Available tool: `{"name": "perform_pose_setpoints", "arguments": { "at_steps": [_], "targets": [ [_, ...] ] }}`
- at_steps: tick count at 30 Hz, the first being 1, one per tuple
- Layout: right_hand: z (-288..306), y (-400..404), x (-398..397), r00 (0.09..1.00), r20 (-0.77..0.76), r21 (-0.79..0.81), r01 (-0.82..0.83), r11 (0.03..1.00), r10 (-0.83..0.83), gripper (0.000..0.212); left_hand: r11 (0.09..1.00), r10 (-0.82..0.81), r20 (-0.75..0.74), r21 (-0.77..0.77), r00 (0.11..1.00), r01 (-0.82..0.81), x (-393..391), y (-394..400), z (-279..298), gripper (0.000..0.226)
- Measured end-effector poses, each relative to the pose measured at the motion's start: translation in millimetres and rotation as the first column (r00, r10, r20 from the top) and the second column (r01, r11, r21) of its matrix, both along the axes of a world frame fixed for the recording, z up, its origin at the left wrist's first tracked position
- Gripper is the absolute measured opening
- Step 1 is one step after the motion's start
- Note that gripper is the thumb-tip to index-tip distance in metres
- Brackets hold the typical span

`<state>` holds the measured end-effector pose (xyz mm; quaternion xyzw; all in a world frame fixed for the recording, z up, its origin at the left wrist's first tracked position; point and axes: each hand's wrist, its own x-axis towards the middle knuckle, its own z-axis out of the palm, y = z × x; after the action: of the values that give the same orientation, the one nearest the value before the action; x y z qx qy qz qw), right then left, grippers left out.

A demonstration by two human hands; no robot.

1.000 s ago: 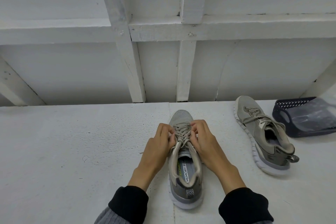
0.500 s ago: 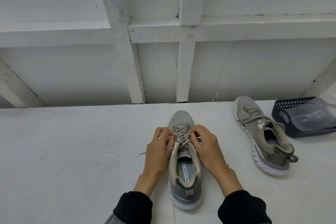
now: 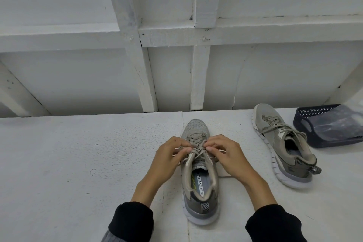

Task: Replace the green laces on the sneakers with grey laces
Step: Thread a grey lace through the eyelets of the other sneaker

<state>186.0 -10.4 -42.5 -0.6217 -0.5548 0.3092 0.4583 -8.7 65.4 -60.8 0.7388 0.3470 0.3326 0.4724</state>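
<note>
Hard to see exactly what the fingertips are doing, they're bunched over the laces [image 3: 197,148] mid-tongue. Left hand [image 3: 169,160] and right hand [image 3: 228,156] both pinch lace strands on the near sneaker [image 3: 200,175], which sits toe-away on the white surface [image 3: 78,163]. Two sneakers total: the second sneaker [image 3: 282,149] lies well off to the right, laced, tilted on its side. One dark basket [image 3: 330,125] beyond it, cut off by the frame edge, contents blurry.

A white, rough-textured surface [image 3: 78,163] runs edge to edge, with a seam down its middle. Behind its far edge rises a white painted wall [image 3: 275,76] framed by wooden beams [image 3: 202,76], evenly lit.
</note>
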Motion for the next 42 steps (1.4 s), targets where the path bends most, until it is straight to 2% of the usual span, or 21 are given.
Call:
{"name": "perform_pose_setpoints", "arguments": {
  "at_steps": [3, 5, 9, 11, 14, 18, 21, 26, 29, 31, 33, 35, 40, 42],
  "targets": [
    [2.2, -0.3, -3.0, 1.000, 0.009, 0.016, -0.016, 1.000, 0.016, 0.022, 1.000, -0.018, -0.028, 0.023, 0.999, 0.019, 0.8, 0.8, 1.2, 0.011],
    [2.1, -0.5, -6.6, 0.998, 0.058, 0.048, -0.003, 0.999, 0.001, 0.019, 0.998, -0.012, -0.082, 0.054, 0.997, 0.017, 2.6, -0.5, 2.7, 0.011],
    [-3.2, -3.9, -15.9, 0.957, 0.288, 0.104, 0.012, 0.994, -0.042, 0.006, 0.982, 0.076, -0.256, 0.185, 0.964, -0.029, 6.2, -11.6, 7.0, 0.011],
    [-7.2, -5.9, -21.0, 0.928, 0.356, 0.170, 0.052, 0.984, -0.111, 0.005, 0.956, 0.157, -0.270, 0.282, 0.950, -0.078, 7.9, -19.4, 4.6, 0.015],
    [-11.3, -7.6, -20.4, 0.952, 0.279, 0.153, 0.086, 0.984, -0.127, 0.006, 0.942, 0.220, -0.207, 0.300, 0.953, -0.152, 7.2, -26.5, -4.8, 0.004],
    [-6.5, -7.8, -11.5, 0.996, 0.045, 0.013, 0.072, 0.997, -0.073, 0.015, 0.974, 0.181, -0.067, 0.149, 0.981, -0.169, 5.3, -25.9, -5.6, 0.018],
    [-3.3, -6.5, -13.2, 0.994, 0.059, 0.031, 0.086, 0.996, -0.088, 0.020, 0.976, 0.182, -0.054, 0.130, 0.982, -0.174, 6.3, -23.4, -4.3, 0.014],
    [-7.3, -9.1, -26.9, 0.958, 0.190, 0.148, 0.188, 0.971, -0.214, 0.008, 0.942, 0.327, -0.102, 0.111, 0.940, -0.315, 13.4, -31.4, -10.5, 0.003],
    [-8.0, -10.0, -30.1, 0.960, 0.023, 0.099, 0.276, 0.956, -0.280, 0.016, 0.938, 0.340, -0.058, 0.091, 0.939, -0.334, 15.9, -34.1, -9.0, 0.004],
    [-8.3, -8.5, -27.1, 0.965, -0.079, 0.025, 0.251, 0.968, -0.248, 0.017, 0.948, 0.309, -0.026, 0.090, 0.951, -0.306, 14.6, -33.1, -6.2, 0.013],
    [-9.4, -7.1, -24.9, 0.969, -0.112, 0.007, 0.220, 0.975, -0.218, 0.016, 0.951, 0.296, -0.010, 0.100, 0.955, -0.293, 14.3, -32.0, -5.8, 0.019],
    [-9.5, -6.5, -26.5, 0.966, -0.107, 0.031, 0.241, 0.970, -0.237, 0.019, 0.946, 0.307, 0.004, 0.104, 0.952, -0.305, 16.5, -31.9, -6.5, 0.018],
    [-13.4, -3.6, -34.5, 0.942, 0.068, 0.137, 0.316, 0.939, -0.327, 0.018, 0.915, 0.381, 0.035, 0.128, 0.924, -0.382, 23.2, -36.4, -3.9, 0.019],
    [-14.8, -1.7, -35.6, 0.933, 0.070, 0.154, 0.338, 0.928, -0.352, 0.018, 0.908, 0.394, 0.047, 0.136, 0.918, -0.396, 25.0, -36.3, -4.2, 0.020]
  ]
}}
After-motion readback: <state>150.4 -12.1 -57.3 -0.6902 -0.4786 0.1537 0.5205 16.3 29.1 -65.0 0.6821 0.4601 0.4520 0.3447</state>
